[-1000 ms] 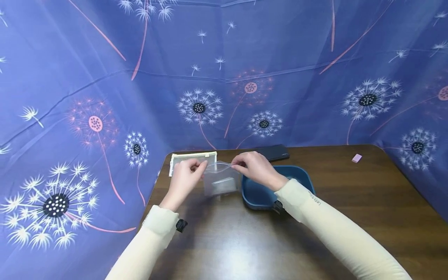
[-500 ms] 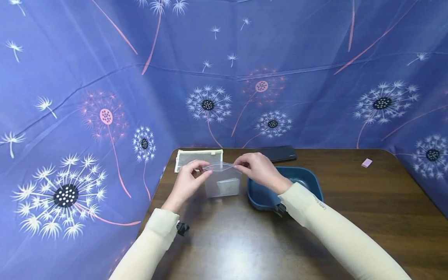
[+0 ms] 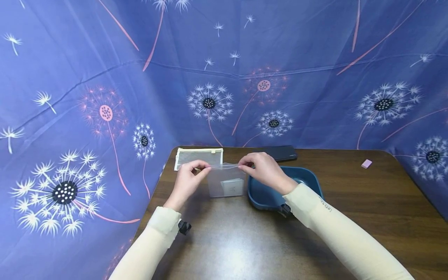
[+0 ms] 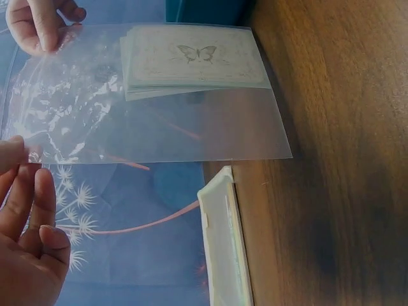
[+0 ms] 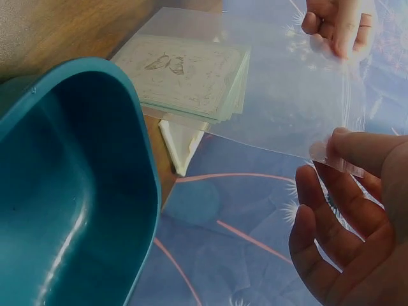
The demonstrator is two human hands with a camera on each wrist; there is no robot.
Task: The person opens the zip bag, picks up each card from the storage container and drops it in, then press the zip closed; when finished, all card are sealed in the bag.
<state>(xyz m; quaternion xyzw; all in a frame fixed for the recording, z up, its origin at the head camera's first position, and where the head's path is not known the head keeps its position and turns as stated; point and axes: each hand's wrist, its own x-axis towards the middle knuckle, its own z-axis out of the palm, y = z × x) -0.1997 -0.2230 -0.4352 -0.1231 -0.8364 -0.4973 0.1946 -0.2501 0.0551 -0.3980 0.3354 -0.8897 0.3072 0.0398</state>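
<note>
A clear zip bag (image 3: 215,187) hangs upright between my hands, its zip edge on top. Inside, at the lower right corner in the head view, lies a small stack of pale cards (image 4: 197,60); the front one bears a butterfly print. My left hand (image 3: 189,179) pinches the left end of the zip edge between thumb and forefinger. At the other end, my right hand (image 3: 263,169) pinches the same edge, thumb against forefinger, the other fingers loosely bent in the right wrist view. The zip edge is drawn nearly straight between them.
A blue basin (image 3: 260,196) stands just right of the bag, below my right hand. Behind lie a mesh zip pouch (image 3: 196,155) with cream trim and a dark flat case (image 3: 281,153). A pink eraser-like block (image 3: 366,163) lies far right. Patterned cloth surrounds the table's back.
The bag's mouth, gaping earlier, is now pulled nearly straight. My right hand has moved slightly right along with the bag, and the bag hangs flatter. The head view has shifted a little.
</note>
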